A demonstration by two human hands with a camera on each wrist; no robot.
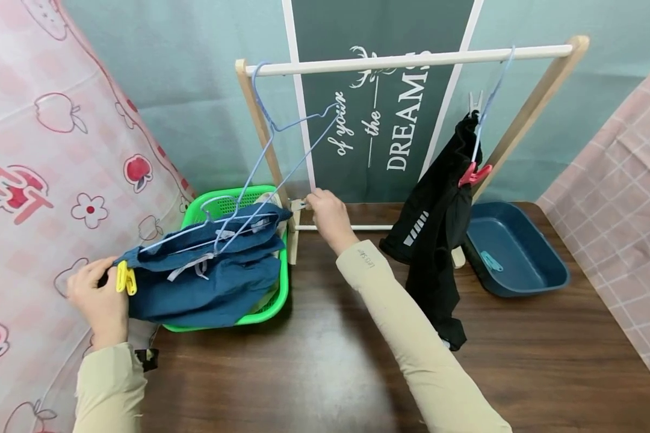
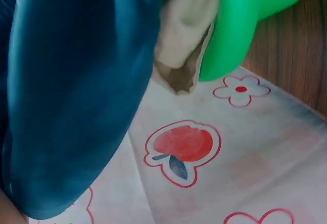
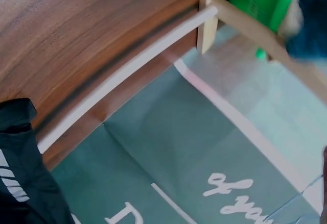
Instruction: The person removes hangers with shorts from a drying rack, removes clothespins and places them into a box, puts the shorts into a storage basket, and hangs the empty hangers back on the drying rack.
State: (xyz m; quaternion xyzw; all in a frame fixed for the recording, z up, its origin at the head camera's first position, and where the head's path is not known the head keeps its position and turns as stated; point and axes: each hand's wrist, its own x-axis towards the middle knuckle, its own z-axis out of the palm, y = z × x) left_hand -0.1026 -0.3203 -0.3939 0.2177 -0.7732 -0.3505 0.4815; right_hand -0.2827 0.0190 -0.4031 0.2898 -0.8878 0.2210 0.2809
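Note:
Blue shorts (image 1: 211, 288) lie over a green basket (image 1: 284, 282), with a pale blue hanger (image 1: 176, 242) along their waistband. My left hand (image 1: 100, 300) grips the waistband's left end, beside a yellow clip (image 1: 126, 278). In the left wrist view the blue cloth (image 2: 82, 91) fills the left side. My right hand (image 1: 330, 219) is to the right of the shorts, its fingertips pinching a small pale clip (image 1: 299, 205), apart from the waistband's right end. Another blue hanger (image 1: 256, 165) hangs from the rack's rod, its lower end in front of the shorts.
The rack's white rod (image 1: 374, 64) crosses the top. Black trousers (image 1: 439, 210) hang at its right from a hanger with a red clip (image 1: 474, 174) and a grey clip (image 1: 475, 103). A blue tub (image 1: 520, 240) holds light blue clips (image 1: 491, 261). Pale cloth (image 2: 186, 35) shows in the basket.

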